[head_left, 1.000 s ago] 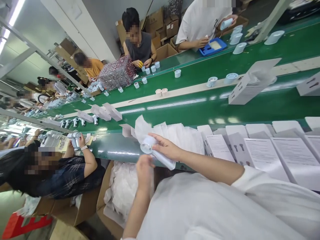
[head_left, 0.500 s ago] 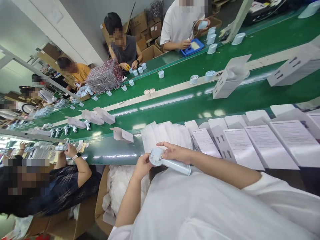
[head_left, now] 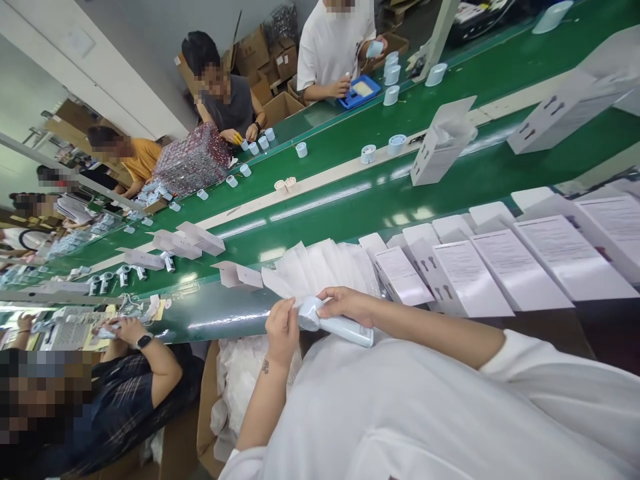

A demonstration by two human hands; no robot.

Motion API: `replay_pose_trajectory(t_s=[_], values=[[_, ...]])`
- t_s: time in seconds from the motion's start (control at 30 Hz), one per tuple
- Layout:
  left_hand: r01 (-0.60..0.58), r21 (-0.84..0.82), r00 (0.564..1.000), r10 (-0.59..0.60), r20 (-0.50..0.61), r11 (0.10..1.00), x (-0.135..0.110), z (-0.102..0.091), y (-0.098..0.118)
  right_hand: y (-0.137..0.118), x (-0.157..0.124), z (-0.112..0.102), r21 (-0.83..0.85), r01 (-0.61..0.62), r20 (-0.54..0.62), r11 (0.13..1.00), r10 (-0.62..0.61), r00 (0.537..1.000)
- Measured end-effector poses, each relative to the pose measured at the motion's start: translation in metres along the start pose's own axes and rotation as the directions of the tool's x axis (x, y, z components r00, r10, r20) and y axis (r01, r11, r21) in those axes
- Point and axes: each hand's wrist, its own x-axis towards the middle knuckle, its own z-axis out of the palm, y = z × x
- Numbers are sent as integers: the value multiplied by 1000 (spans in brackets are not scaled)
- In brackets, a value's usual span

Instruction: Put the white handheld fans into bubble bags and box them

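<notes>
In front of my white shirt I hold a light-blue device (head_left: 346, 329) with a round head and a long tubular handle, shaped like a hair dryer. My right hand (head_left: 345, 304) is closed round it where head and handle meet. Beside the round head, my left hand (head_left: 282, 328) has its fingers drawn together; whatever is between them, if anything, is too small to make out. Just beyond my hands lies a fanned stack of white translucent sleeves (head_left: 325, 267). White printed boxes with paper sheets (head_left: 465, 273) on them line up to the right.
A green conveyor belt (head_left: 320, 200) crosses ahead, carrying light-blue cups (head_left: 301, 150) and open white boxes (head_left: 440, 150). Co-workers sit along its far side, and another person (head_left: 150, 373) works close on my left. A carton of clear plastic bags (head_left: 240, 380) stands below my left arm.
My left fingers have shifted up from the rim of the device's head and closed together beside it. The right hand keeps its hold. The view has turned slightly.
</notes>
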Motion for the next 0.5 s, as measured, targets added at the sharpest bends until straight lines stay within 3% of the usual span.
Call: replay_pose_trajectory(t_s=[0.17,0.3,0.4,0.5], values=[[-266,306,963,264,48,914,-24,3,-7,6,1,-1,43,63,-149,997,-56,987],[-287,458,947,322,3,841,-28,18,-5,9,2,-1,109,18,-200,994,4,980],[-295,425,946,325,2,856,-9,23,5,6,1,0,187,-53,-127,981,77,989],[-367,356,928,361,86,859,2,20,14,2,-5,0,307,-66,-12,949,73,997]])
